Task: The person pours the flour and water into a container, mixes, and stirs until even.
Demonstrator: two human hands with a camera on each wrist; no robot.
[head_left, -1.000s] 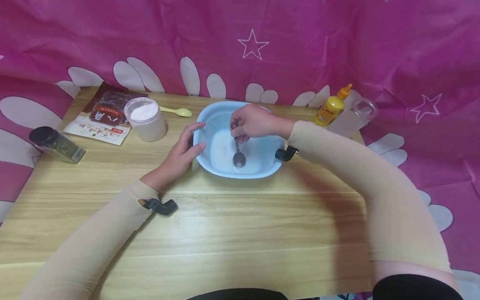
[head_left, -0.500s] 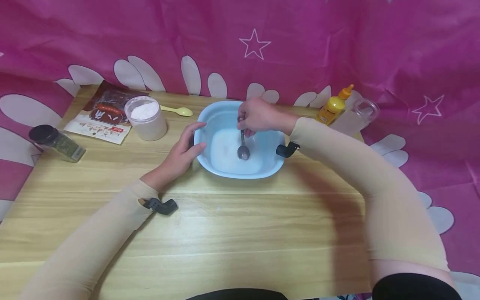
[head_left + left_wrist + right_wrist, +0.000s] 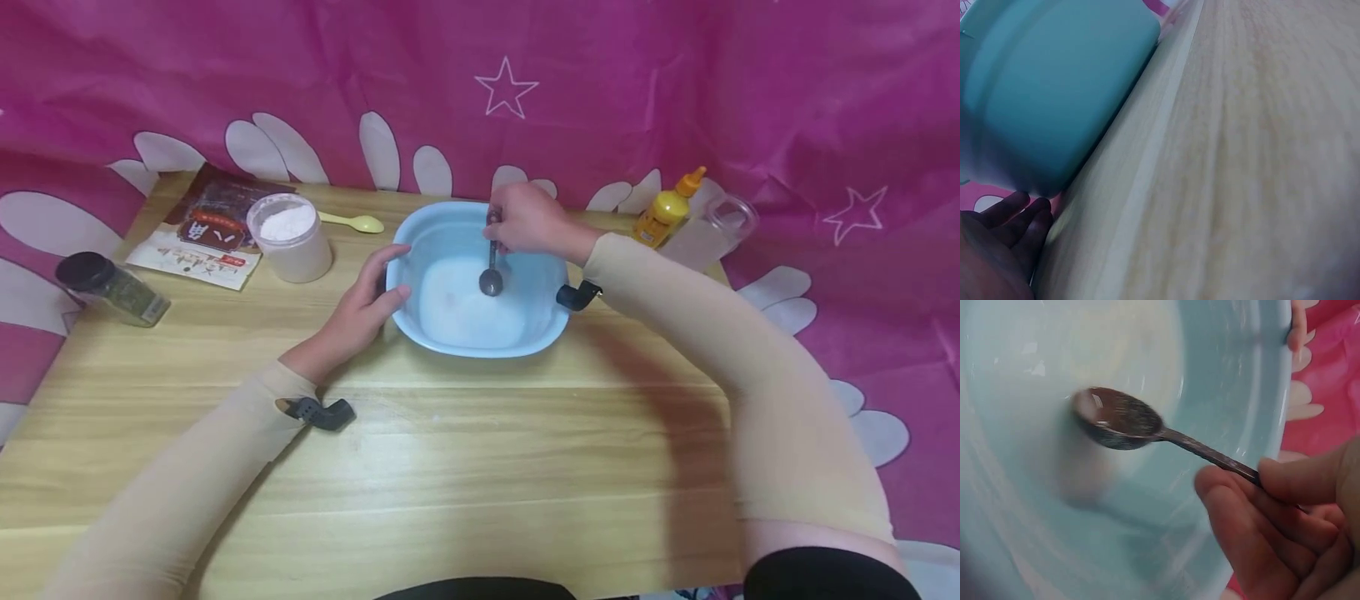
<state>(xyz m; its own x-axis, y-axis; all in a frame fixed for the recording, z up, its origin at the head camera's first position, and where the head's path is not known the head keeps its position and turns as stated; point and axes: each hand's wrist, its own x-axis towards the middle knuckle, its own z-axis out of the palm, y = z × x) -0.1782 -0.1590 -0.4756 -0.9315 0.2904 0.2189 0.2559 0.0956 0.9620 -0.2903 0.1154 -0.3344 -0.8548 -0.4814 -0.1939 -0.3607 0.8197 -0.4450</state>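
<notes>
A light blue bowl (image 3: 551, 325) with white liquid (image 3: 461, 312) in it stands at the back middle of the wooden table (image 3: 450, 467). My right hand (image 3: 528, 223) pinches the handle of a metal spoon (image 3: 491, 279) whose head hangs in the bowl near its far side. In the right wrist view the spoon (image 3: 1119, 419) is wet and dark inside the bowl (image 3: 1022, 537). My left hand (image 3: 367, 304) holds the bowl's left rim, thumb at the edge. The left wrist view has the bowl's outer wall (image 3: 1054, 94) with my left fingers (image 3: 1013, 222) touching it.
A tub of white powder (image 3: 288, 235), a yellow plastic spoon (image 3: 352, 222) and a printed packet (image 3: 198, 233) lie at the back left. A dark-lidded spice jar (image 3: 108, 287) lies at the left edge. A yellow squeeze bottle (image 3: 663, 212) and a clear jar (image 3: 705, 229) are at the back right.
My right hand has carried the spoon from the near side of the bowl toward its far side and slightly right. The left hand has stayed on the rim.
</notes>
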